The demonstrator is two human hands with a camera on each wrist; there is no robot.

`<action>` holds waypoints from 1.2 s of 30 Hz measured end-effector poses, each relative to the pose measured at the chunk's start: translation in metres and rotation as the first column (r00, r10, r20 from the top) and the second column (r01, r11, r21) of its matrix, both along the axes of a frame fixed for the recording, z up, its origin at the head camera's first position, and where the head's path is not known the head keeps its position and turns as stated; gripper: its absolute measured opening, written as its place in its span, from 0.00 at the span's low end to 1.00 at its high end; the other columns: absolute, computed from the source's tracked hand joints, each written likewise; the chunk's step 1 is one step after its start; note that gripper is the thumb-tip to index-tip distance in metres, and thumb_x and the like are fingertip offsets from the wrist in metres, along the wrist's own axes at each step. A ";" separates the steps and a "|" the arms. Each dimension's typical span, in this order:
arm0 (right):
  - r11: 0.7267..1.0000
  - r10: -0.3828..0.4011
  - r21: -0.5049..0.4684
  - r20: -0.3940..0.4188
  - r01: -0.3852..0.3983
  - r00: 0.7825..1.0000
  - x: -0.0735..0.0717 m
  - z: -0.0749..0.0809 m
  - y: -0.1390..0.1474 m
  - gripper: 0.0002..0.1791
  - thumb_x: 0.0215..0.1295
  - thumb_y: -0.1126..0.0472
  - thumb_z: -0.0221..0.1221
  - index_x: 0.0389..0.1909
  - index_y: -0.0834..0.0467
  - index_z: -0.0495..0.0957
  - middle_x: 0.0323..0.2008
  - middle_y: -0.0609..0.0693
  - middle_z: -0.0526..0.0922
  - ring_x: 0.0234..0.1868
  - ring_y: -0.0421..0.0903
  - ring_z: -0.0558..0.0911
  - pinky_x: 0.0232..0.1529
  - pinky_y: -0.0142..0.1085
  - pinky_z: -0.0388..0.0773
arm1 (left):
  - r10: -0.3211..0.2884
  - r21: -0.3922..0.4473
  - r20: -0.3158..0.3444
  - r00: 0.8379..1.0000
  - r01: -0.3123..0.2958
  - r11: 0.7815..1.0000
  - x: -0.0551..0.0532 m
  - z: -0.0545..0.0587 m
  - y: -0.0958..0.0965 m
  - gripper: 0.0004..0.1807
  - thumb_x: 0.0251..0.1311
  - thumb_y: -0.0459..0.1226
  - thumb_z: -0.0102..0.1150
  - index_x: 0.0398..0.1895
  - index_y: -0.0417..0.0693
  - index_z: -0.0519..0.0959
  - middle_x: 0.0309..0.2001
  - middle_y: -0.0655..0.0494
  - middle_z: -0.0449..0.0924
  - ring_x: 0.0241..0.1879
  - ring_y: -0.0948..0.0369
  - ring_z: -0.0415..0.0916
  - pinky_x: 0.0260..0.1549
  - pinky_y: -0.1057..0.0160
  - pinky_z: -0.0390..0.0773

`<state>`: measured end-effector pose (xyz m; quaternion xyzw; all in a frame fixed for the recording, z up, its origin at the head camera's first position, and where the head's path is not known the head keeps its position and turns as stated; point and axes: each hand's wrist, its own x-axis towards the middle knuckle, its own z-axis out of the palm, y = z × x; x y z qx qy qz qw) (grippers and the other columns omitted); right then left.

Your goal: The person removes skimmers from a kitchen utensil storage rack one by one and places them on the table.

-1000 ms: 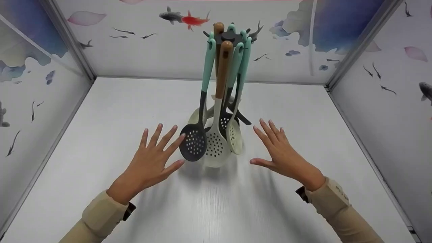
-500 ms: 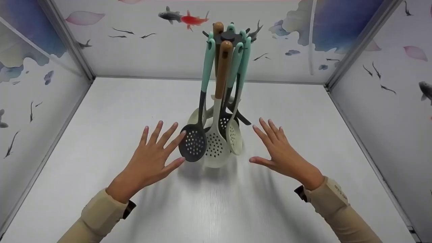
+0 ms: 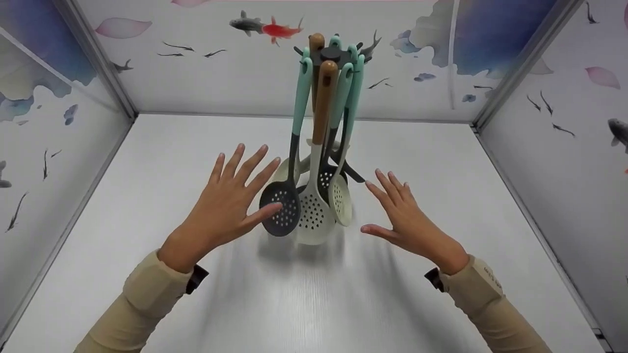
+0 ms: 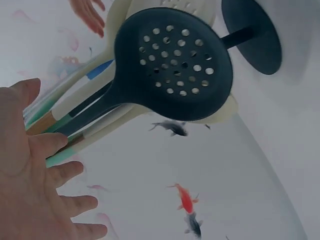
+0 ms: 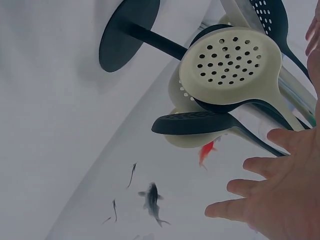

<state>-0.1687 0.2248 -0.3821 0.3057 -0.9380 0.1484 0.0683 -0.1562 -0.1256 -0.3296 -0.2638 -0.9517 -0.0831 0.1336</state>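
Observation:
A rotating-type rack with a black top bears several hanging kitchen utensils with mint and brown handles. At its front left hangs a dark skimmer, which looms large in the left wrist view. Beside it are a white slotted turner with a brown handle and a cream skimmer. My left hand is spread with straight fingers at the left, its thumb overlapping the dark skimmer in the head view. To the right of the rack, my right hand spreads its fingers, holding nothing. The rack's round base shows in both wrist views.
The rack stands on a white table. Walls printed with fish and petals enclose it at the back, left and right, with grey metal strips along the corners.
My left hand has moved forward and slightly right, so its thumb now overlaps the dark skimmer's head. My right hand has barely shifted, and the utensils hang as before.

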 end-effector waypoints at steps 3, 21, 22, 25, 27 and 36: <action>1.000 0.000 -0.006 0.004 0.000 1.000 0.000 0.000 0.000 0.47 0.57 0.42 0.59 0.72 0.56 0.49 0.73 0.58 0.42 0.73 0.60 0.43 0.66 0.63 0.41 | -0.027 0.069 -0.063 0.998 0.032 0.997 -0.008 0.017 0.007 0.39 0.62 0.60 0.42 0.73 0.59 0.48 0.74 0.53 0.43 0.73 0.46 0.38 0.68 0.42 0.40; 0.998 -0.007 -0.070 0.026 0.009 1.000 0.001 0.002 -0.006 0.45 0.58 0.44 0.59 0.71 0.55 0.50 0.73 0.57 0.43 0.73 0.59 0.43 0.67 0.61 0.40 | -0.158 0.408 -0.379 0.912 0.318 0.856 -0.073 0.104 0.069 0.25 0.67 0.48 0.42 0.60 0.41 0.68 0.66 0.46 0.62 0.68 0.56 0.54 0.68 0.67 0.49; 0.997 -0.010 -0.076 0.034 0.012 0.999 0.001 0.002 -0.005 0.45 0.59 0.44 0.59 0.72 0.55 0.49 0.73 0.57 0.43 0.73 0.59 0.42 0.67 0.61 0.40 | -0.153 0.415 -0.370 0.916 0.310 0.855 -0.076 0.105 0.071 0.25 0.67 0.48 0.41 0.59 0.41 0.68 0.65 0.47 0.64 0.68 0.56 0.55 0.68 0.67 0.50; 0.994 -0.016 -0.106 0.062 0.022 0.998 0.002 0.005 -0.004 0.44 0.60 0.45 0.58 0.72 0.54 0.48 0.74 0.56 0.42 0.74 0.58 0.42 0.68 0.60 0.39 | -0.124 0.420 -0.368 0.921 0.284 0.862 -0.083 0.104 0.078 0.23 0.68 0.47 0.39 0.58 0.42 0.71 0.62 0.49 0.69 0.65 0.58 0.60 0.67 0.68 0.51; 0.990 -0.017 -0.135 0.079 0.028 0.997 0.002 0.007 -0.004 0.43 0.61 0.46 0.57 0.72 0.53 0.48 0.74 0.55 0.41 0.74 0.57 0.41 0.68 0.58 0.38 | -0.111 0.425 -0.392 0.913 0.287 0.858 -0.087 0.102 0.082 0.21 0.69 0.45 0.38 0.55 0.42 0.72 0.59 0.50 0.72 0.62 0.58 0.63 0.66 0.68 0.54; 0.905 0.020 -0.424 0.102 0.025 0.995 -0.009 0.023 -0.024 0.38 0.65 0.56 0.55 0.72 0.57 0.47 0.72 0.53 0.48 0.73 0.50 0.50 0.68 0.53 0.50 | -0.090 0.403 -0.476 0.875 0.309 0.861 -0.095 0.100 0.098 0.18 0.68 0.44 0.38 0.49 0.45 0.74 0.49 0.52 0.75 0.52 0.57 0.67 0.61 0.65 0.61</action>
